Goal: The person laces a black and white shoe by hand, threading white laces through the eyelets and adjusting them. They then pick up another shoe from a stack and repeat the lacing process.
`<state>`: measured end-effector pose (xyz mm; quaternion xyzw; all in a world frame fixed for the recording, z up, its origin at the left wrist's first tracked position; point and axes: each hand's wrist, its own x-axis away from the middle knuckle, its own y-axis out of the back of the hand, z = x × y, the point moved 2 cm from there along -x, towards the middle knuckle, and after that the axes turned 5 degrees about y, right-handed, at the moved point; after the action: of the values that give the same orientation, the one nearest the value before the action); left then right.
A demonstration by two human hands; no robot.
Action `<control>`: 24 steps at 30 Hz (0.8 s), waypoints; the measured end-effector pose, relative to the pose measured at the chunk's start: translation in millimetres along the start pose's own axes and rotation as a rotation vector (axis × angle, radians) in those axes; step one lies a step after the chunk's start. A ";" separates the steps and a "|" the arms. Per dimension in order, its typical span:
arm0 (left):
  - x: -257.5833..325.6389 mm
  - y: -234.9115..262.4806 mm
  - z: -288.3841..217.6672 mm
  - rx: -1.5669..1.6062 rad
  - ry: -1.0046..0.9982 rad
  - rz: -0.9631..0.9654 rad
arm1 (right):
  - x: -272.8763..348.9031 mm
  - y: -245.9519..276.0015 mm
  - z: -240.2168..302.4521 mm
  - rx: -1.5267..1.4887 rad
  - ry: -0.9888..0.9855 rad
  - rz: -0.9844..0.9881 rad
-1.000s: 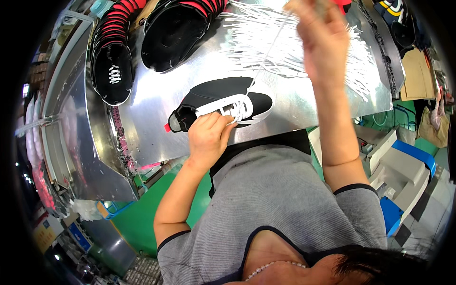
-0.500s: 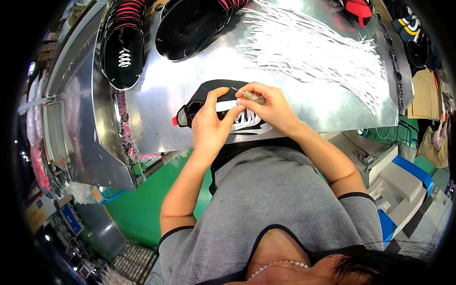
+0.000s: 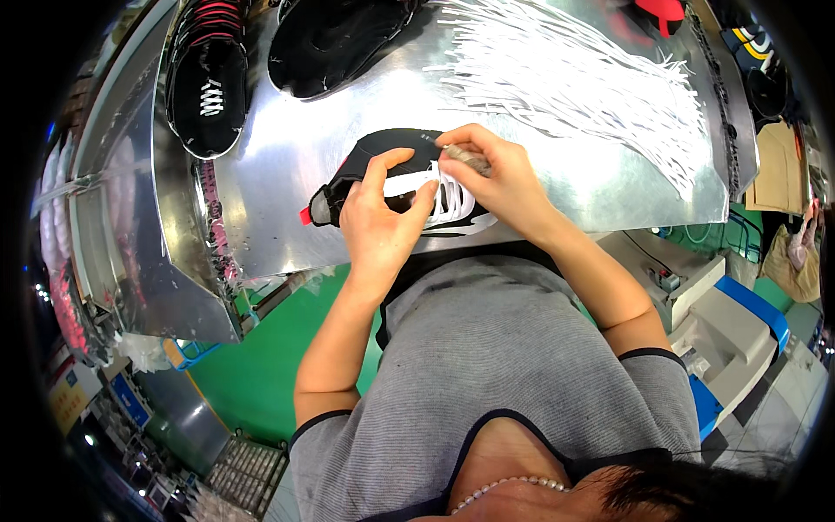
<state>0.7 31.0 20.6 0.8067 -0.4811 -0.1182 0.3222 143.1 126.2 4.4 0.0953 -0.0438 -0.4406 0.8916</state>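
Note:
In front of me a black shoe upper (image 3: 383,148) with a red tab at its left end lies on the metal table. White laces (image 3: 450,202) run in rows across its middle. A flat white strip (image 3: 407,183) shows beside them, between the thumb and index finger of my left hand (image 3: 374,213). Those two fingers are spread apart, the thumb by the laces; its other fingers are hidden. My right hand (image 3: 504,178) closes on a small hand tool with a beige handle (image 3: 467,159), over the far side of the laces. The tool's tip is hard to make out.
A wide bundle of white laces (image 3: 574,78) is spread over the far right of the metal table (image 3: 287,209). Black shoe uppers (image 3: 207,96) with red cords lie at the far left. A red and black piece (image 3: 663,13) sits at the far right edge.
My hands have moved apart: the left has slid slightly left, and the right no longer meets it at the white strip. The shoe upper appears slightly farther up and left, as do the table's contents.

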 end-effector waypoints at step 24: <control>-1.4 -0.3 -2.1 0.007 0.025 0.040 | 14.6 12.4 12.3 0.388 0.113 0.204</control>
<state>1.3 33.2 21.8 0.7996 -0.4933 -0.0999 0.3277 159.6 120.4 18.9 0.2849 -0.0871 -0.3251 0.8975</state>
